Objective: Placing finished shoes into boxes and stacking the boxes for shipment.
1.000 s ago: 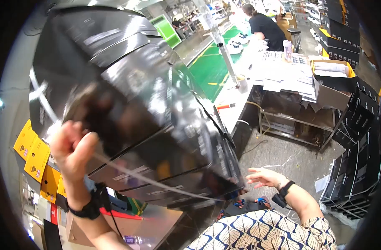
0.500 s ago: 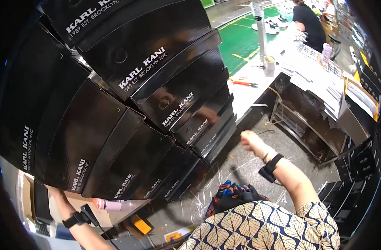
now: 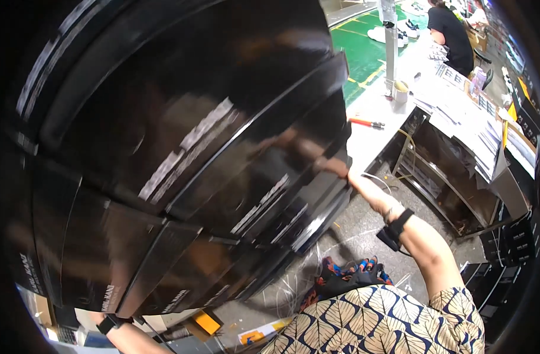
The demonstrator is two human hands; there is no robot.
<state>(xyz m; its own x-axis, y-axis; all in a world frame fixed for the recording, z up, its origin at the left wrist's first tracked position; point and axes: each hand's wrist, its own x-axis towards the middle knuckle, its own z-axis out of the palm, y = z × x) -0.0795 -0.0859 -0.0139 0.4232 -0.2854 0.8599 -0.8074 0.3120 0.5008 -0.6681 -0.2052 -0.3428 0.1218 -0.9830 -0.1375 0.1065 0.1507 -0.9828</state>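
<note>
Tall stacks of glossy black shoeboxes (image 3: 211, 141) with white print fill the left and middle, very close to me and smeared by motion. My right hand (image 3: 336, 167) lies against the right side of the near stack, low down, its fingers stretched along a box. At the lower left, my left hand (image 3: 97, 317) is at the bottom edge of the left-hand boxes (image 3: 87, 259); its fingers are hidden behind them. Both wrists carry a black band.
A white table (image 3: 364, 141) with a red pen-like tool (image 3: 365, 123) and paper stacks (image 3: 459, 112) stands right. Beyond are a green surface (image 3: 358, 44) with shoes and a person in black (image 3: 453, 38). More black boxes (image 3: 506, 277) line the far right. A yellow box (image 3: 206, 322) sits low.
My right hand has moved left onto the stack's side from free air. The stacks now loom larger and lower in view, and my left hand sits lower.
</note>
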